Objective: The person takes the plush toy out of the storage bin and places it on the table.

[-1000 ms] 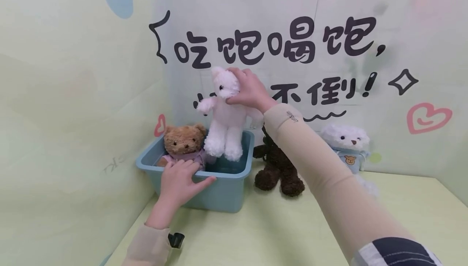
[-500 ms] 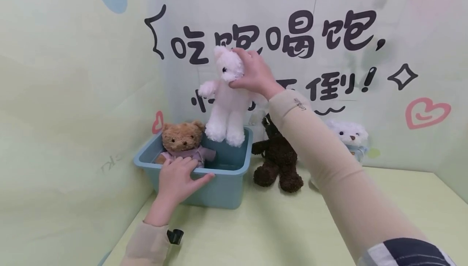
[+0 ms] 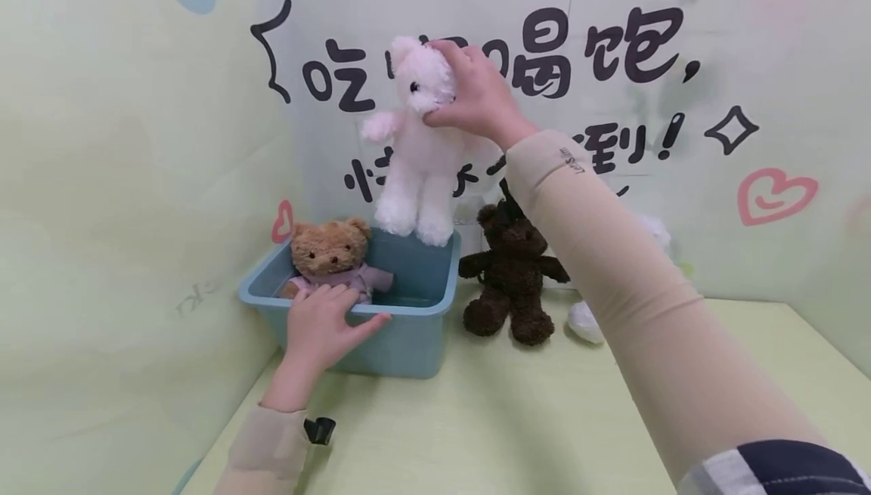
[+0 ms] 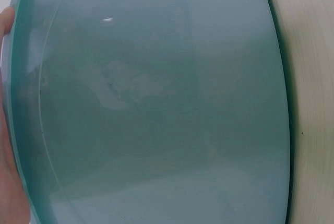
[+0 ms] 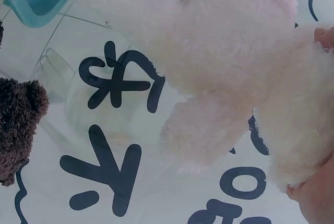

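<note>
My right hand (image 3: 476, 94) grips a white teddy bear (image 3: 425, 155) by its head, fingers on top and thumb under the muzzle. The toy hangs upright, its feet level with the back rim of a blue plastic tub (image 3: 401, 344). In the right wrist view the bear's fluffy body (image 5: 209, 41) fills the upper right. My left hand (image 3: 327, 329) holds the tub's front rim, fingers hooked over it and thumb along the outer wall. Inside the tub sits a light brown teddy bear (image 3: 330, 249) in a lilac top. The tub's outer wall (image 4: 156, 104) dominates the left wrist view.
A dark brown teddy bear (image 3: 510, 283) sits on the pale table (image 3: 490, 419) to the right of the tub. Another white plush toy (image 3: 585, 323) is mostly hidden behind my right forearm. A wall with black lettering (image 3: 633, 49) stands behind, and another wall borders the left.
My right hand has raised the white teddy bear from partly inside the tub to above it. My left hand keeps its place on the rim. The head view has shifted slightly.
</note>
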The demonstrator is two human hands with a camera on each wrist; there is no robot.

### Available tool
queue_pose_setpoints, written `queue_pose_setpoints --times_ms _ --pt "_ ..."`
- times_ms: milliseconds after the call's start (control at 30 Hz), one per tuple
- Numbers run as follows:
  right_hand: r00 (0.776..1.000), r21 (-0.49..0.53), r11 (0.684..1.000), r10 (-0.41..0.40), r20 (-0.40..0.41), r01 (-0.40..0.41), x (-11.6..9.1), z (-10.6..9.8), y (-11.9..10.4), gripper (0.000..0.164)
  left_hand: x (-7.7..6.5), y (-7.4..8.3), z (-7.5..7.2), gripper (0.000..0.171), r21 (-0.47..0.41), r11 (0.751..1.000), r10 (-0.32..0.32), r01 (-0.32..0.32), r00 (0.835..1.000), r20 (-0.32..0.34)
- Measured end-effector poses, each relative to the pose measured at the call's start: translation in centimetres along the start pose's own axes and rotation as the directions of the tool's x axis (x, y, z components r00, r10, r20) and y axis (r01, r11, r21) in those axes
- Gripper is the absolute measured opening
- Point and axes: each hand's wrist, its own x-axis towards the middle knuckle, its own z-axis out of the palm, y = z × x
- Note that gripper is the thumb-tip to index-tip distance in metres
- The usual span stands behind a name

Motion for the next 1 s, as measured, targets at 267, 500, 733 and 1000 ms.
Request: queue_pose_setpoints --times_ms 267,500,733,1000 --pt "1.000 -0.016 1.000 0.010 -0.008 -0.010 -0.4 -1.6 0.7 0.090 -0.1 0.0 0.1 0.050 -0.008 1.000 -0.017 0.017 1.000 0.021" --pt "1.000 -0.009 1.000 0.017 -0.005 -0.017 -1.0 -2.8 1.7 0.090 0.0 0.0 0.1 0.051 0.003 1.000 -0.015 0.015 1.000 0.022" --pt "1.000 -0.038 0.999 0.010 0.007 -0.010 -2.1 -4.0 2.3 0.091 0.0 0.1 0.2 0.051 0.001 1.000 -0.024 0.024 0.999 0.041" --pt "1.000 -0.053 0.998 -0.018 0.020 0.019 -3.6 -4.8 3.0 0.089 -0.1 0.1 0.0 0.050 0.001 1.000 -0.021 0.021 0.999 0.026"
